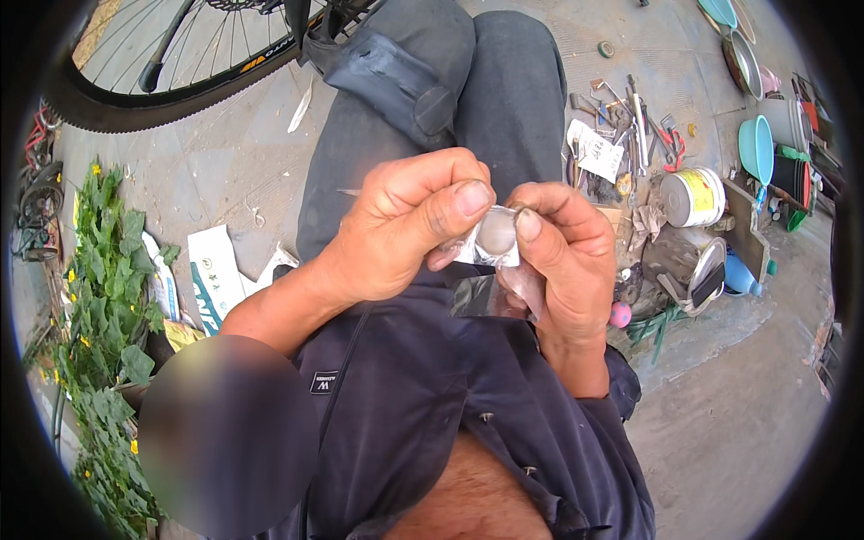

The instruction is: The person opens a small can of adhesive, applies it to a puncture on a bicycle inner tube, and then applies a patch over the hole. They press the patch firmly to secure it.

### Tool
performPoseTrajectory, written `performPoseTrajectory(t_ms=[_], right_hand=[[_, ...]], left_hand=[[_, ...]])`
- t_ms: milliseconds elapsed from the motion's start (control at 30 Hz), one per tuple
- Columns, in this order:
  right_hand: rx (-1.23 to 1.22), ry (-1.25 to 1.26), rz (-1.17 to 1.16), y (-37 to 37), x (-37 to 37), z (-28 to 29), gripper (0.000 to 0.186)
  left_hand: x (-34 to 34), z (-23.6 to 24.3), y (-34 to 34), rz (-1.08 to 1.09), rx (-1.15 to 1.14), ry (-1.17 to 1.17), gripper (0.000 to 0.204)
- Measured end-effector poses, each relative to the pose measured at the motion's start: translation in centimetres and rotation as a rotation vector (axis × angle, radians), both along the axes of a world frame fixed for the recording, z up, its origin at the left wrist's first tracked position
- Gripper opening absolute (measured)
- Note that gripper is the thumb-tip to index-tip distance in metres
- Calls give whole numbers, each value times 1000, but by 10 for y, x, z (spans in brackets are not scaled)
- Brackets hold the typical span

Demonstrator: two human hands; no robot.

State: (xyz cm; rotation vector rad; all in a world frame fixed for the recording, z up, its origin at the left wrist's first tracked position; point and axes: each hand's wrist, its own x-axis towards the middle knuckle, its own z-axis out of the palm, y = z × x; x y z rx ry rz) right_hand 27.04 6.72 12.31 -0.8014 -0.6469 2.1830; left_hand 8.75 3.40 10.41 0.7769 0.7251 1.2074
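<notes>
A small round grey patch in clear film sits between both thumbs, held over the lap. The left hand and right hand each keep a grip clamped on it. Judging by this, the film is being peeled; next calls for separating it cleanly. Tools and a tin lie far right, a bicycle wheel far left.

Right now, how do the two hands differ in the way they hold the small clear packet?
The left hand comes in from the left, thumb pressed flat on the clear packet. The right hand rises from below and pinches the packet's right edge, with loose film hanging beneath it. Both are bare and grip the same packet.
</notes>
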Motion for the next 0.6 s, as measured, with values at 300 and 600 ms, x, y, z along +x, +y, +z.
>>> performPoseTrajectory(t_ms=[300,600], right_hand=[[96,-116,-14,4,5,5,15],[97,-106,231,25,14,7,20]], left_hand=[[14,-4,-4,175,161,128,23],[1,4,6,103,238,347,22]])
